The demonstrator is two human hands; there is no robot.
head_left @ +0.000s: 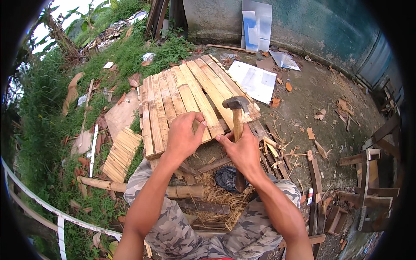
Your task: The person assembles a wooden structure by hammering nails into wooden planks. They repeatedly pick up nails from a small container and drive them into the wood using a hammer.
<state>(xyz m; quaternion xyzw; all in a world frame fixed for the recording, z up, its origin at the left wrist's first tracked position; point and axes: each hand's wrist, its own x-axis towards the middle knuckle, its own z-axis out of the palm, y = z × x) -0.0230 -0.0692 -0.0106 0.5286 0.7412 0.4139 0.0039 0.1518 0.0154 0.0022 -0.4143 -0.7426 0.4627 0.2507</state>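
Just below the slatted wooden panel (194, 93), camouflage trousers (167, 225), cut off by the lower edge and partly covered by bare forearms (147, 208). Nearer the panel, a bamboo pole (186, 191), partly lost behind the left trouser leg; also a dark plastic bag (225, 177), partly masked by the lower end of a hammer (237, 121).

Over the panel's near edge, left hand (184, 134) angled inward, back uppermost, fingers curled toward the thumb; cannot tell whether pinching anything small or touching the slats. Just off the panel's near right end, right hand (240, 149) wrapped around the hammer, thumb stretched leftward, mid-handle hidden by the hand, head up in front of the slats.

Left of the panel, a smaller slatted piece (123, 154). Beyond the panel, a pale sheet (252, 80), then a blue-green wall (320, 30), cut off by the dark lens rim.
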